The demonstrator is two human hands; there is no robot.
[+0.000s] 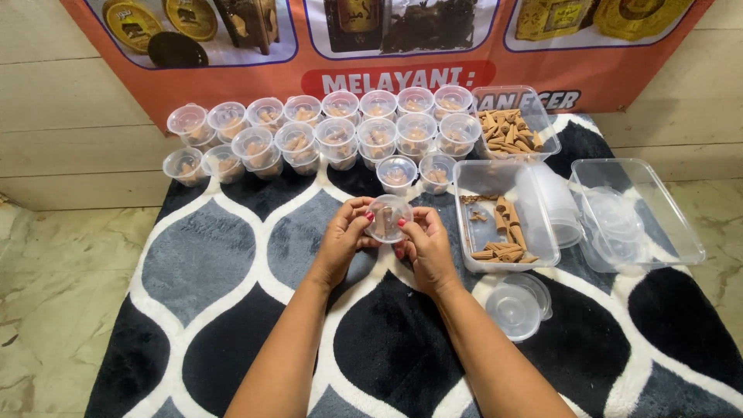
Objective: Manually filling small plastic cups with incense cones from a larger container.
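Clear plastic cup (pixel 388 217) with brown cones inside sits pinched between left hand (pixel 344 237) and right hand (pixel 425 244), fingers wrapped round its lid rim as if pressing it, above patterned rug (pixel 232 255), cone tray (pixel 503 217) near right, filled cups (pixel 333 128) behind.

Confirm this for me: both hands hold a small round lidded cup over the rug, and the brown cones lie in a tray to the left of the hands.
Wrong side. In the head view, the left hand and right hand do hold the small cup over the rug, but the tray with brown cones lies to their right.
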